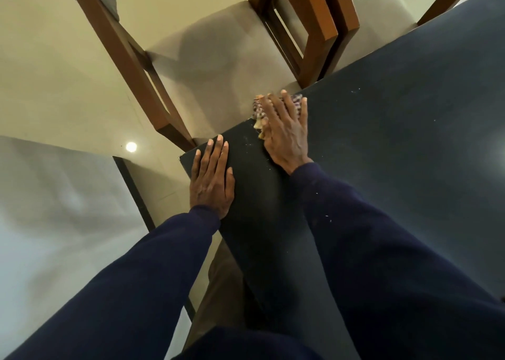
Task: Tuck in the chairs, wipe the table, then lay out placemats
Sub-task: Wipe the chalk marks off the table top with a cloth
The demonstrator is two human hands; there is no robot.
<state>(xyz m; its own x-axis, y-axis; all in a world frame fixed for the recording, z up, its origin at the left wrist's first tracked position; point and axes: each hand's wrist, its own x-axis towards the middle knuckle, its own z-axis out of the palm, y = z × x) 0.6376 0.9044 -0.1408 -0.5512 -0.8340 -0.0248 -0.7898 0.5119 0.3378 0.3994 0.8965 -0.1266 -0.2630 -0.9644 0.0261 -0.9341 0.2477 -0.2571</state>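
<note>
My left hand (pixel 211 179) lay flat on the dark table (pixel 410 113), just inside its near corner, fingers straight and close together, holding nothing. My right hand (pixel 285 130) was pressed palm down on a patterned cloth (pixel 258 110) at the table's edge, fingers spread and straight over it. The hand covered most of the cloth. Only a bunched bit showed beside the fingers on the left and a sliver past the fingertips, so I could not make out its shape or its full pattern.

Pale specks (pixel 250 143) dotted the tabletop between my hands, and a few more lay farther right.

Beyond the edge stood a wooden chair (pixel 218 59) with a beige seat. The front of the seat passed under the tabletop and was hidden, and its back was cut off at the top of the view. Just right of it, a second chair (pixel 338 18) showed only parts of its frame.

My navy sleeves (pixel 382 250) covered both arms and blocked the near part of the table. At my left was a blurred pale surface (pixel 54 209) with a dark edge; I could not tell what it was.
</note>
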